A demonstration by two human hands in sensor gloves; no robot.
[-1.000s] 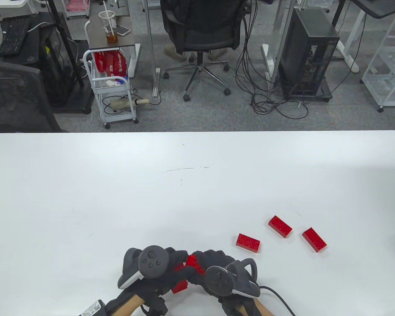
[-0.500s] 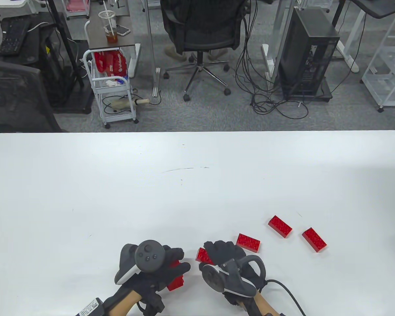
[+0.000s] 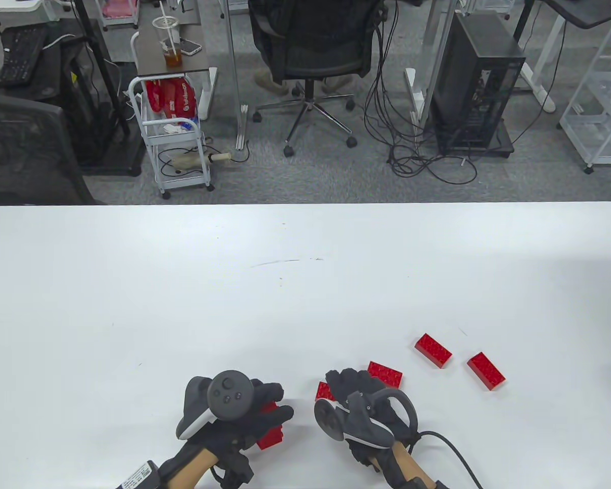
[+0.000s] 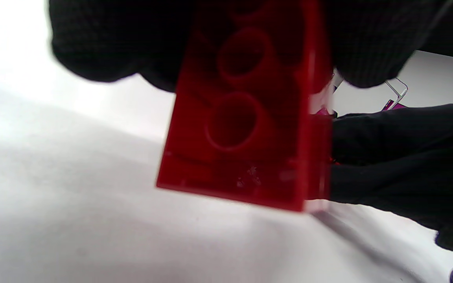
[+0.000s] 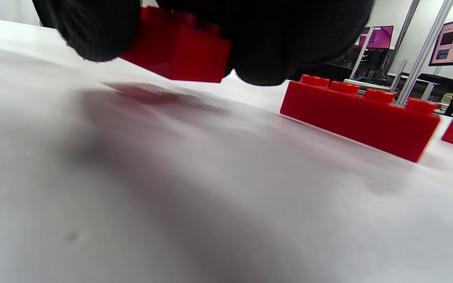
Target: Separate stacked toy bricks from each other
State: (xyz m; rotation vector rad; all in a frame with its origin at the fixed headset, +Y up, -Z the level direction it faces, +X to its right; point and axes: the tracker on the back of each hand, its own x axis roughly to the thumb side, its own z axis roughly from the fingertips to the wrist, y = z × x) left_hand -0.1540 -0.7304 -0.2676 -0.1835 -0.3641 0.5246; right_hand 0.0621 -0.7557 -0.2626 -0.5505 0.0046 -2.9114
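My left hand point(image 3: 265, 412) grips a red brick stack point(image 3: 271, 435) near the table's front edge; the left wrist view shows its hollow underside point(image 4: 246, 129) held above the table. My right hand point(image 3: 354, 389) holds a single red brick point(image 3: 325, 391) just above the table, next to a loose red brick point(image 3: 385, 374). In the right wrist view the held brick point(image 5: 179, 49) hangs tilted under my fingers, with the loose brick point(image 5: 358, 114) lying to its right.
Two more loose red bricks point(image 3: 433, 350) point(image 3: 485, 371) lie to the right on the white table point(image 3: 234, 305). A cable point(image 3: 448, 448) trails from my right wrist. Office chairs, a cart and a computer tower stand beyond the far edge.
My hands were together on the stack; they have pulled apart. The right hand moved right with one brick, lowering toward the loose brick. The left hand kept the rest.
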